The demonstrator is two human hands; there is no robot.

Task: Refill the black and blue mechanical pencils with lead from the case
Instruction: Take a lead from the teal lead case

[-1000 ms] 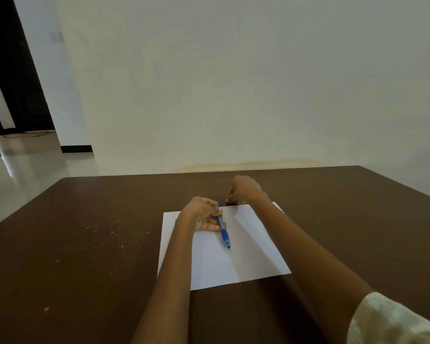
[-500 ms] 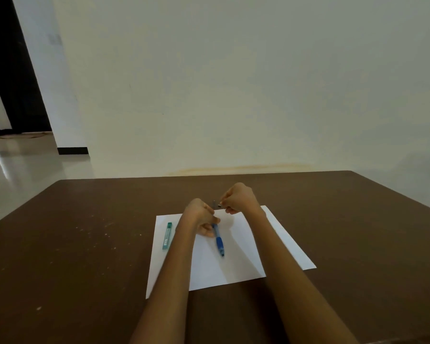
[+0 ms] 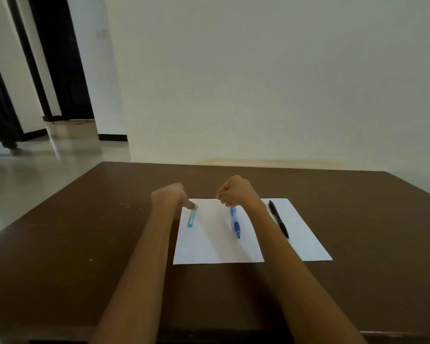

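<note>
- Head view: since the earlier frame my left hand (image 3: 170, 197) had let go of the blue pencil (image 3: 234, 222), fingers loosely curled, reaching toward the lead case (image 3: 192, 218) on the paper (image 3: 305, 234).
- My right hand (image 3: 236, 191) pinched the blue pencil's top; the black pencil (image 3: 279, 222) lay just beside it. I judged a steady, upright barrel would take lead best.

No writing can be read anywhere. The teal lead case (image 3: 192, 218) carries a small white label near its nearer end, but the picture is blurred there and no letter or number comes clear — only a pale patch. The blue pencil (image 3: 234, 223), the black pencil (image 3: 279, 222) and the white sheet of paper (image 3: 209, 247) show no print that can be made out.
</note>
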